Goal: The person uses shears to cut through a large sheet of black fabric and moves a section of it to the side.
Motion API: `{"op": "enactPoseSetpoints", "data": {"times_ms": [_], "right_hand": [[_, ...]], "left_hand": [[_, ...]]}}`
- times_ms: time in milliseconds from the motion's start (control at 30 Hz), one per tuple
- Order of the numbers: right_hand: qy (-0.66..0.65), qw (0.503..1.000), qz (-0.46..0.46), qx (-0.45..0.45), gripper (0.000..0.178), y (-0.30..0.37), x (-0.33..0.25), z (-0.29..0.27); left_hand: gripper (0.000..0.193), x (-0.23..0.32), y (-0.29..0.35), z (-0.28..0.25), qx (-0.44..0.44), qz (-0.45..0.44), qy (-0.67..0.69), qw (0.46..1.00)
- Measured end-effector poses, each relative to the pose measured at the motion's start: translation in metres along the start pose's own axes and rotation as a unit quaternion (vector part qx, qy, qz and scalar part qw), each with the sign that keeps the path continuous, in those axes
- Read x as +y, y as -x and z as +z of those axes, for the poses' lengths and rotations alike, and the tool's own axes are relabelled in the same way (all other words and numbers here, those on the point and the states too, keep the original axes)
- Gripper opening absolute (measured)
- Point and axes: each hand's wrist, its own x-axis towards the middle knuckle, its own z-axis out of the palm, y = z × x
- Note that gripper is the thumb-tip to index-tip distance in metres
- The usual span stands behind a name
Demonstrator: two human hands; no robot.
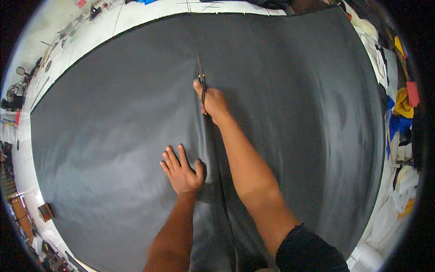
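Scissors in my right hand, left palm flat on the dark sheet

Nearest me, at the lower edge, a black sleeve (312, 251) covers the top of my right arm (247, 167), and my bare left forearm (174, 226) comes in beside it. Between them a dark line (222, 181) runs up the large dark grey sheet (113, 99), with a soft ridge in the material alongside it.

My left hand (181, 174) lies palm down on the sheet, left of that line, its fingers spread and holding nothing, the thumb pointing away from me. Farther out, my right hand (212, 100) has its fingers closed around the handles of the scissors (200, 70). Their blades point away from me over the sheet, toward its far edge; I can't tell how far apart the blades stand.

The sheet spreads wide to both sides, smooth and shiny in patches. Past its left edge I see the white worktop (27, 170), with a small brown box (45, 211) at the sheet's border. Out beyond the right edge, a yellow cloth (403, 104), a red piece (412, 94) and a blue cloth (400, 123) sit close together. The white worktop also shows past the sheet's far edge.
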Motion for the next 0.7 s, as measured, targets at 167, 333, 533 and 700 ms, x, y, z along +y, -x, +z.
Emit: {"op": "enactPoseSetpoints", "data": {"times_ms": [167, 333, 533, 700], "right_hand": [[-0.005, 1.0, -0.004, 0.004, 0.06, -0.064, -0.026, 0.007], [0.012, 1.0, 0.001, 0.015, 0.059, -0.14, -0.061, 0.01], [0.012, 0.997, -0.069, 0.03, 0.055, -0.215, -0.106, 0.011], [-0.008, 0.994, -0.109, 0.016, 0.044, -0.173, -0.084, 0.021]], "left_hand": [[0.071, 0.003, 0.002, -0.002, -0.034, -0.008, -0.007, 0.999], [0.074, -0.002, 0.008, 0.005, -0.032, -0.001, 0.004, 0.999], [0.073, 0.005, 0.002, 0.001, -0.06, -0.027, 0.039, 0.997], [0.076, -0.006, 0.003, -0.006, -0.056, -0.029, 0.053, 0.997]]}}
